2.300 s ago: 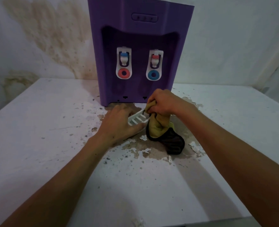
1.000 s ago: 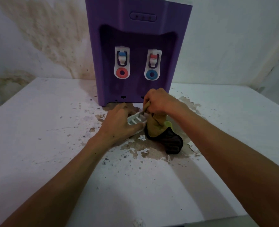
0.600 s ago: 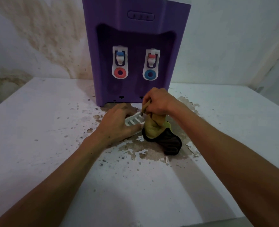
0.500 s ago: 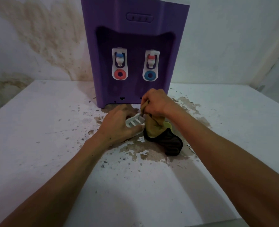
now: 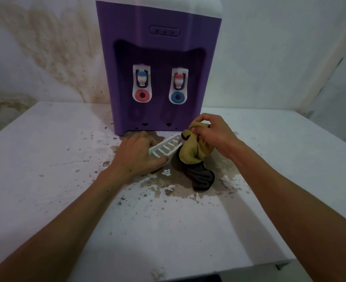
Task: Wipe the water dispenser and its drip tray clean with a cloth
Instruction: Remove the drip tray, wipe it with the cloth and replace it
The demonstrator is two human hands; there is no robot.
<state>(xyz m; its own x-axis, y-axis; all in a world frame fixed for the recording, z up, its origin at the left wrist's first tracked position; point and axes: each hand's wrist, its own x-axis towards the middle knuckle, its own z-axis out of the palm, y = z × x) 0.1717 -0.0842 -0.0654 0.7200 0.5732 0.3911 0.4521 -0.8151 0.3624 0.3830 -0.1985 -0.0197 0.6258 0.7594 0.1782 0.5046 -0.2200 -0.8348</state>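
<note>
Peeling white counter (image 5: 46,151) fronts the purple water dispenser (image 5: 160,47). Just before it, the left hand (image 5: 135,157) grasps the drip tray (image 5: 165,149); the right hand (image 5: 210,133) clenches the cloth (image 5: 192,151) against its end. Tray-wiping is underway; next, rub along the slats.

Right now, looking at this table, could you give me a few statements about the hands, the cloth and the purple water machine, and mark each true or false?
1. The right hand grips the cloth. True.
2. The drip tray is fitted onto the water dispenser. False: it lies on the table in front of the dispenser, under the left hand.
3. The dispenser has two taps. True.
4. The cloth is plain white. False: it is yellowish with a dark end.
5. The table paint is flaking near the tray. True.
</note>
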